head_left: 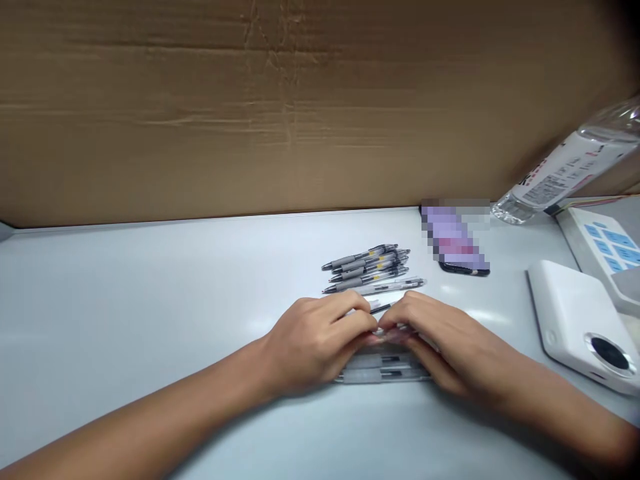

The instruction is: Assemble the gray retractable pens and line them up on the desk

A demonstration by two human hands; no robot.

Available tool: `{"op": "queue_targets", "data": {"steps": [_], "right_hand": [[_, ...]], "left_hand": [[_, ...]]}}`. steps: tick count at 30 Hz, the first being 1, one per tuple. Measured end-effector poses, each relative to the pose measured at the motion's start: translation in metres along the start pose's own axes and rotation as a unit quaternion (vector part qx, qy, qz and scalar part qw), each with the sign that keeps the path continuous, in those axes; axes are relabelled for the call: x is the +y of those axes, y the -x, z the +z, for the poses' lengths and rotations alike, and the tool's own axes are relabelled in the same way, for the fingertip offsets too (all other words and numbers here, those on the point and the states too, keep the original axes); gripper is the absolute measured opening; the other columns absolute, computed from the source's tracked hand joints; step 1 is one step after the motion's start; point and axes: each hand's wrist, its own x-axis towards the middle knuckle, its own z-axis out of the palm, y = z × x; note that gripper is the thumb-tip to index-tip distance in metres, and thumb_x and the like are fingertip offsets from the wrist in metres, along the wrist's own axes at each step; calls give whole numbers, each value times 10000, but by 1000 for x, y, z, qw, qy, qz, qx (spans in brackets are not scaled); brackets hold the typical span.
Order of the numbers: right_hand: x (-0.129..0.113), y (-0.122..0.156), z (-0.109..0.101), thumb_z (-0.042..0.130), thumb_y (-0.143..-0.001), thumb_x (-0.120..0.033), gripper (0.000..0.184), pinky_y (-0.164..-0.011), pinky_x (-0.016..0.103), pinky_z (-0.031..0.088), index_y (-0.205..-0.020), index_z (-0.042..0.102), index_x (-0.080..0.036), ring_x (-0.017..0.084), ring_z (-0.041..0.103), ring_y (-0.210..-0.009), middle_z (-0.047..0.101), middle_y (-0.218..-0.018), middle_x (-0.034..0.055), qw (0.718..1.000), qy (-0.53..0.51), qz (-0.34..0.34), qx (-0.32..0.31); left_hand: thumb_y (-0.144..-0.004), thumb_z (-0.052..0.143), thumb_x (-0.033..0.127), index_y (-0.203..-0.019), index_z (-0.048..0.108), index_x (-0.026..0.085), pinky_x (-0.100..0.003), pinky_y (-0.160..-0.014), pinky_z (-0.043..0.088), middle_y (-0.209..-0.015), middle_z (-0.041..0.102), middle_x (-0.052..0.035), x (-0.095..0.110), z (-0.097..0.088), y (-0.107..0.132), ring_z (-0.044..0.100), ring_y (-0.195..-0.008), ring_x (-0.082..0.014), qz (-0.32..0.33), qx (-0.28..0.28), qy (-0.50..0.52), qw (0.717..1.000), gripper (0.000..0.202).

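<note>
My left hand (317,343) and my right hand (437,340) meet at the fingertips above the white tabletop (125,280). Both pinch a slim, pale pen (395,330), partly hidden by my fingers, with a thin black tip (383,308) showing. Under my palms lies a row of grey pens (383,370), mostly covered by my hands. Just beyond my fingers, a loose pile of grey pens with yellow marks (365,267) lies on the table. A clear-barrelled pen (395,285) lies along the pile's near side.
A phone (455,240) with a pixelated screen lies beyond my right hand. Further right are a white, rounded device with a dark lens (580,327) and a white-and-blue box (600,247). A clear plastic bottle (565,177) lies at the back. A cardboard sheet (250,100) stands along the far edge.
</note>
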Motion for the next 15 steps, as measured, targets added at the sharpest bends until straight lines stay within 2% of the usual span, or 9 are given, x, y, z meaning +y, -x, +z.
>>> {"op": "queue_targets", "data": {"steps": [4, 8, 12, 15], "right_hand": [[11, 3, -9, 480, -958, -187, 177, -764, 326, 488, -1131, 509, -210, 194, 577, -896, 605, -995, 73, 1000, 12, 12, 5], [17, 4, -13, 490, -964, -236, 221, -807, 362, 499, -1180, 527, -210, 219, 574, -957, 596, -1049, 92, 999, 39, 13, -10], [7, 0, -8, 454, -978, -232, 225, -778, 356, 504, -1177, 554, -202, 220, 572, -926, 606, -1021, 96, 999, 50, 7, -16], [-1, -1, -2, 423, -980, -175, 232, -770, 324, 495, -1168, 555, -205, 202, 566, -915, 602, -1002, 83, 1000, 21, -1, -18]], "left_hand": [[-933, 511, 154, -943, 576, 151, -222, -604, 496, -879, 644, -73, -5, -3, 0, 596, -759, -139, -8, 31, 34, 999, 66], [-924, 530, 140, -968, 563, 153, -231, -633, 506, -885, 626, -76, -7, -4, -1, 594, -806, -147, -17, 70, 63, 995, 57], [-936, 522, 159, -946, 577, 158, -222, -626, 498, -874, 633, -68, -4, 0, -3, 587, -764, -133, -11, 60, 60, 996, 56], [-944, 545, 236, -925, 601, 157, -222, -609, 482, -878, 639, -69, -2, 3, -2, 578, -725, -127, -14, 47, 64, 997, 99]]}}
